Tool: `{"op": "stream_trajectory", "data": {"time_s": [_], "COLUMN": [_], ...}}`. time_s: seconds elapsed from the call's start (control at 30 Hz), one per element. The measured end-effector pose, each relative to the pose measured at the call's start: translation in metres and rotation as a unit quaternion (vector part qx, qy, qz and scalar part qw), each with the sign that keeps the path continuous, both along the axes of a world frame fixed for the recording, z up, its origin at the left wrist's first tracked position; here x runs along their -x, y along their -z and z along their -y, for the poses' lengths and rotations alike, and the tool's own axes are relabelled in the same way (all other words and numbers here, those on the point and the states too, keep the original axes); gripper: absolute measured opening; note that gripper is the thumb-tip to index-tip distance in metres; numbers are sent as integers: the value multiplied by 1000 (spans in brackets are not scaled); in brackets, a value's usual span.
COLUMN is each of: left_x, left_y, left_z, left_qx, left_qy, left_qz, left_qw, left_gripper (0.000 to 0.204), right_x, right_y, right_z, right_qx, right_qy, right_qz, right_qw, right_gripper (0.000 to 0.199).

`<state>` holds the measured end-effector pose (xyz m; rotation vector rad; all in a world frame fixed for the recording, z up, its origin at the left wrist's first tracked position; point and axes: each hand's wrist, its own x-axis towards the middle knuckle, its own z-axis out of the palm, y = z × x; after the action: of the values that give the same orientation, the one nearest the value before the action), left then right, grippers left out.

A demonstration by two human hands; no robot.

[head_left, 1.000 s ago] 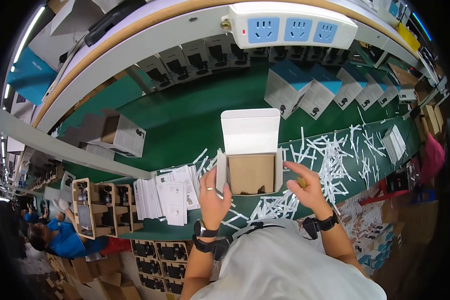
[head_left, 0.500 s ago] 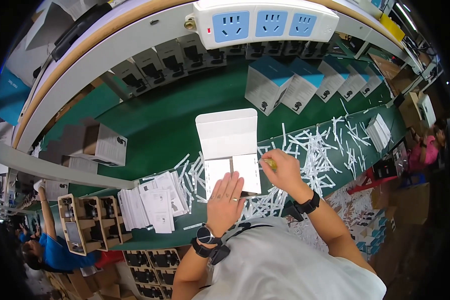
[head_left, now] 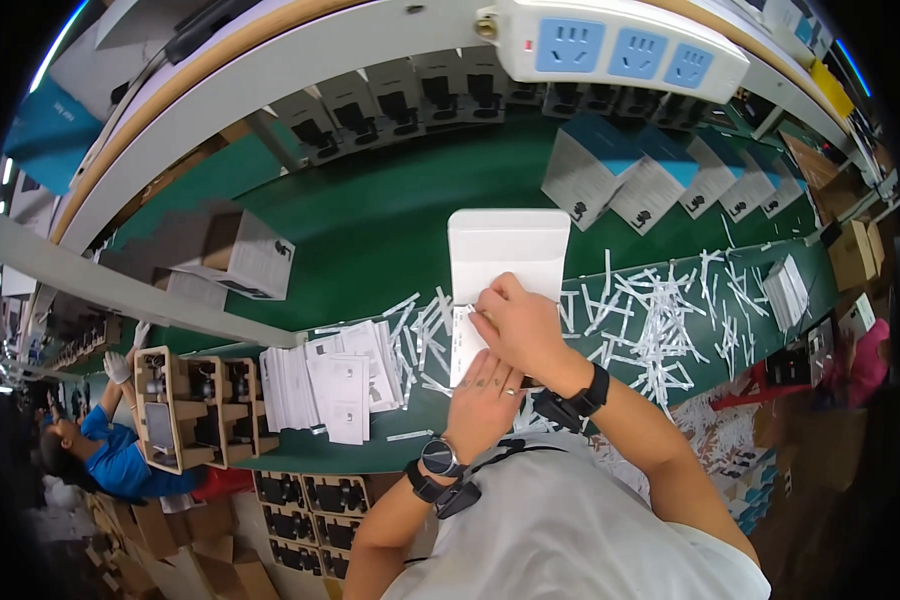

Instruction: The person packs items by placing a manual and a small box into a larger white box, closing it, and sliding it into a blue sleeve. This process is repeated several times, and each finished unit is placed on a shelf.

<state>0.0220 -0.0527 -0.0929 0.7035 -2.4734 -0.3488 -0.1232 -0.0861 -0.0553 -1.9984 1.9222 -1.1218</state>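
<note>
A white carton (head_left: pixel 510 252) stands on the green table in front of me, its lid raised at the back. My left hand (head_left: pixel 480 408) lies over its near part with the fingers stretched out, pressing flat. Above it, my right hand (head_left: pixel 520 328) is closed, fingertips pinched at the left side of the carton's white top surface. Whatever it pinches is hidden by the fingers. A strip of the white surface (head_left: pixel 463 350) shows left of the hands; my hands cover the rest.
Printed sheets and leaflets (head_left: pixel 342 385) lie left, beside wooden trays of black devices (head_left: pixel 210 415). White paper strips (head_left: pixel 650 325) litter the right side. Teal-topped boxes (head_left: pixel 595 165) stand behind; a power strip (head_left: pixel 620 48) hangs overhead. A co-worker in blue (head_left: pixel 120 455) is at left.
My right hand has moved from the carton's right edge across to its left side. The small yellowish thing in its fingers no longer shows. My left hand stays pressed on the carton.
</note>
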Motion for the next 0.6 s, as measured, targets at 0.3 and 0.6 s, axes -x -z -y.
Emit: {"op": "stream_trajectory", "data": {"time_s": [0.3, 0.6], "left_x": [-13, -13], "left_y": [9, -17], "left_z": [-4, 10], "left_qx": [-54, -24], "left_qy": [1, 42], "left_qz": [57, 57], "left_qw": [997, 997], "left_gripper": [41, 67], "right_x": [-19, 157], "right_y": [-7, -8], "right_z": [11, 52], "right_qx": [15, -230], "right_qy": [-126, -89], "right_qz": [126, 685], "right_qw": [984, 686], "right_gripper": [22, 53]}}
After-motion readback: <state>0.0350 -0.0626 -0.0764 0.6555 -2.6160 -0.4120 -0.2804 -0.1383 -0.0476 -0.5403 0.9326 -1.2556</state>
